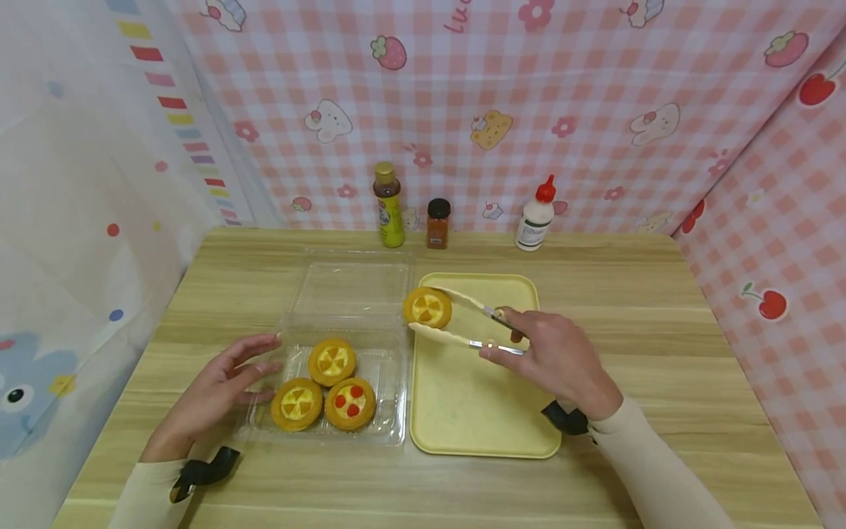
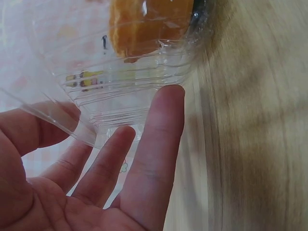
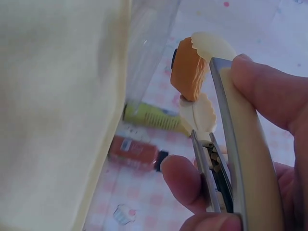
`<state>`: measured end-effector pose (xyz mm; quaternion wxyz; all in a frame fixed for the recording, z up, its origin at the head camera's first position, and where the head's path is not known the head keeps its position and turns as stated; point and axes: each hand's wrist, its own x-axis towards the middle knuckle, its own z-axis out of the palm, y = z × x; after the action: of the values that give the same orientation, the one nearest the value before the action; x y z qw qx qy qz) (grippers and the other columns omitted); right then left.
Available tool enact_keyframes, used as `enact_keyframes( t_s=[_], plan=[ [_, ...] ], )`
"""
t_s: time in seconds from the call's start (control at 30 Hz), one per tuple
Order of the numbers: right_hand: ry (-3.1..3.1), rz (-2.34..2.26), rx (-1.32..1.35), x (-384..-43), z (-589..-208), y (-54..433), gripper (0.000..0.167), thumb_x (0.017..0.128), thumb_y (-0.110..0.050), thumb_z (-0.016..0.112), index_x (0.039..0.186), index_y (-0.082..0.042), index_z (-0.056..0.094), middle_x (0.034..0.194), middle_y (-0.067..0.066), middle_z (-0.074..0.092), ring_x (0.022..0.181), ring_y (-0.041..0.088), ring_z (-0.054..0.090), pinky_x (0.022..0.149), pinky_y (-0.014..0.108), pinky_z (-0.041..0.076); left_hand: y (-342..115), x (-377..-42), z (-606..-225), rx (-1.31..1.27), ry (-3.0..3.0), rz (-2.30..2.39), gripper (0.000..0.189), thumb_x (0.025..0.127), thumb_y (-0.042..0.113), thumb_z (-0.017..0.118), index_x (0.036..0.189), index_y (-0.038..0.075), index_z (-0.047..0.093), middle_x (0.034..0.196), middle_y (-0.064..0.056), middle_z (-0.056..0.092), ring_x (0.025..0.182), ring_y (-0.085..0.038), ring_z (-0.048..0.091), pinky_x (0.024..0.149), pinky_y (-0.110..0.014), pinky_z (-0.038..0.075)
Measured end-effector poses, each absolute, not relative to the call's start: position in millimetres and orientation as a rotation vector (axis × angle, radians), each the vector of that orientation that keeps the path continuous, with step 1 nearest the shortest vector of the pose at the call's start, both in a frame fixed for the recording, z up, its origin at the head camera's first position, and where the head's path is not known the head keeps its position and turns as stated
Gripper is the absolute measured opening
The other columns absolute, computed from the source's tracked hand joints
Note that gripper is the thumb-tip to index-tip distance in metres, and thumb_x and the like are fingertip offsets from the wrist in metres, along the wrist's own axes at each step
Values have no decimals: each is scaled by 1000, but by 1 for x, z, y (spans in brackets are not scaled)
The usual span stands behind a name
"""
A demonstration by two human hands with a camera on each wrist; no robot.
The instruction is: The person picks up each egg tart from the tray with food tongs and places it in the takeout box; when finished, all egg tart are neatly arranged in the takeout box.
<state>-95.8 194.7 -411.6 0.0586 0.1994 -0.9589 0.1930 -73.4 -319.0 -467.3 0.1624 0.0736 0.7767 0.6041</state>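
Note:
In the head view, my right hand (image 1: 562, 356) grips a pair of tongs (image 1: 443, 336) with cream-coloured scalloped tips. An egg tart (image 1: 427, 308) with yellow wedges on top sits between those tips, over the upper left corner of the yellow tray (image 1: 485, 411). The right wrist view shows the tart (image 3: 187, 70) from its side, pinched by the tongs. At the left edge of a clear plastic box (image 1: 390, 422), my left hand (image 1: 221, 382) has its fingers spread and touching the rim. Three tarts (image 1: 333, 362) lie inside, one topped with red pieces.
The box's clear lid (image 1: 353, 286) lies folded back behind it. Along the back wall stand a yellow-green bottle (image 1: 390, 213), a small black-capped jar (image 1: 438, 224) and a white bottle with a red tip (image 1: 535, 220). All rest on a wood-grain table (image 1: 634, 308).

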Motion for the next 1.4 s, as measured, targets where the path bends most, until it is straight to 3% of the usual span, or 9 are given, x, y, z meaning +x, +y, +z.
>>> enact_keyframes(
  t_s=[0.33,0.7,1.4],
  plan=[
    [-2860,554,725,-90,-406,169,66,85,-66,80,133,-21,74,85,-5,72,61,7,54,54,24,45,-319,-73,-467,210,2220,1720,52,114,21,51,160,3,35,161,-18,39,123,-1,65,87,-38,66],
    [-2897,547,838,-88,-409,141,69,89,-72,71,136,-21,72,86,-7,71,66,6,59,54,25,48,-320,-74,-469,206,2207,1727,52,114,21,50,160,4,34,162,-19,37,123,-1,65,88,-37,66],
    [-2978,455,879,-89,-407,123,64,89,-72,72,131,-23,72,81,-8,68,65,4,57,52,24,45,-321,-73,-467,206,2196,1723,54,114,23,51,161,4,33,161,-17,38,123,-1,64,89,-38,65]
  ],
)
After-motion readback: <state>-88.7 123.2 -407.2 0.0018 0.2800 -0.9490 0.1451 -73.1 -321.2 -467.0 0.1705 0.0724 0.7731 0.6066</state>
